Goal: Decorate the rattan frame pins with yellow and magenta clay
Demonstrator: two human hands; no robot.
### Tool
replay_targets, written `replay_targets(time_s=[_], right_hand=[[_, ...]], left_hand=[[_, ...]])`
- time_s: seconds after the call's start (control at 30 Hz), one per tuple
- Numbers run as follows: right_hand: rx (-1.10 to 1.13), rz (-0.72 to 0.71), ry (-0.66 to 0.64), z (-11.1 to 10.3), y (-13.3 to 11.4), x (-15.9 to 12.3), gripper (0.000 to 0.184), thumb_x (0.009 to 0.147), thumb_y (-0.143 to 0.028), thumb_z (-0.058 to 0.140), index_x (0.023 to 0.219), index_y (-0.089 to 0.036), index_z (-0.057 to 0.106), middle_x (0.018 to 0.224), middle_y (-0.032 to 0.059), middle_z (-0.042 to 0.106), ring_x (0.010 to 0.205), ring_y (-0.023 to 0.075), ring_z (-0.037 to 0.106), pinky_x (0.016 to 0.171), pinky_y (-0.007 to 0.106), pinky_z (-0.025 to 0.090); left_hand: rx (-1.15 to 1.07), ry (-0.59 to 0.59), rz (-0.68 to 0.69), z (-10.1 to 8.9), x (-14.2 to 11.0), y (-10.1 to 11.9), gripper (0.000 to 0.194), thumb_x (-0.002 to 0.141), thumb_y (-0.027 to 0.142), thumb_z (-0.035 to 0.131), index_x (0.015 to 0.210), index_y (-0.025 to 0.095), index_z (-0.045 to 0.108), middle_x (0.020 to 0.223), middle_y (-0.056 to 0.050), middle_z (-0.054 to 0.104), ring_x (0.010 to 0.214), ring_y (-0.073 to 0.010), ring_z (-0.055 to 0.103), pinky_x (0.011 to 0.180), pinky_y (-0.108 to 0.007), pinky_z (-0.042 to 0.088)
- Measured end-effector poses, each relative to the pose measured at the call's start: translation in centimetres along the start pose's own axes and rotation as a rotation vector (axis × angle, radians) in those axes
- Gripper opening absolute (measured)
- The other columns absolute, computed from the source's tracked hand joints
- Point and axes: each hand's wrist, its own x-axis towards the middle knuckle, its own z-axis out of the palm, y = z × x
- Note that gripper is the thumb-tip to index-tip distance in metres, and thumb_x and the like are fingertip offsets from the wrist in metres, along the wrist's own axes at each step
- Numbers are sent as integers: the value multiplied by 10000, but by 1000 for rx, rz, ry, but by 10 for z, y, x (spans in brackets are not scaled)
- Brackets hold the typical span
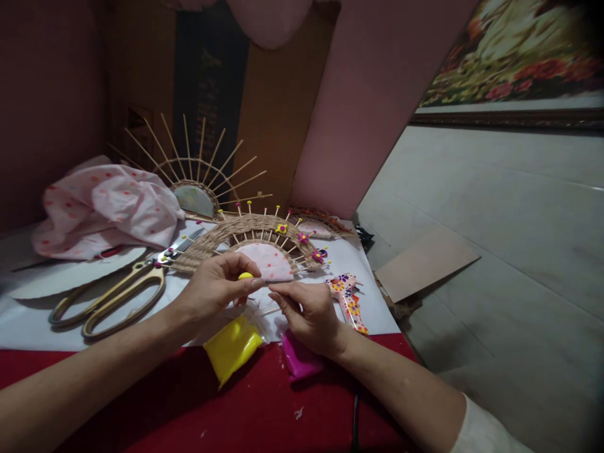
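Note:
My left hand (pixel 224 280) is closed around a small lump of yellow clay (pixel 245 275), its thumb and forefinger pinched at the tip. Almost meeting it, my right hand (pixel 309 311) also pinches; whatever lies between its fingertips is too small to make out. Just behind both hands lies a woven half-round fan (pixel 212 238) with a dotted cloth centre (pixel 267 261), yellow and pink balls on its stick ends and small clay flowers (pixel 304 238) at its right. Below my hands are a yellow clay packet (pixel 233 349) and a magenta clay packet (pixel 302 357).
Large scissors (pixel 125 289) lie at left beside crumpled dotted cloth (pixel 111 207). A second fan frame with bare sticks (pixel 201 154) leans at the back against a cardboard box (pixel 287 94). A flower-patterned glue gun (pixel 349 302) lies at right on white paper (pixel 377 308).

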Motion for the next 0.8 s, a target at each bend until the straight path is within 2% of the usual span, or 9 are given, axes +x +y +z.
replay_targets(time_s=[0.2,0.3,0.5,0.8], right_hand=[[-7,10,-26,0,0,0,155,856,-179,553,941,-169,682,805,47,740,672,140,682,617,239,519],[5,25,-62,0,0,-1,166,863,-180,543,957,-173,679,832,48,741,691,142,684,633,241,520],[18,6,-78,0,0,-1,167,857,-167,546,959,-147,677,864,61,738,718,148,689,645,245,516],[1,14,-95,0,-1,1,172,874,-192,521,926,-158,681,816,55,739,688,141,683,631,237,517]], left_hand=[[-31,-8,-42,3,-2,-1,313,608,314,740,817,123,605,554,40,558,465,-90,477,452,-210,355],[-46,-6,-75,5,-3,0,319,618,313,729,836,117,602,554,27,575,482,-102,499,477,-223,385],[-98,-8,-99,6,-4,0,309,660,293,685,893,120,577,681,-15,647,519,-112,563,529,-248,453],[-54,-91,-41,0,-1,-4,279,678,347,694,816,130,586,550,20,592,450,-103,521,467,-226,410]])
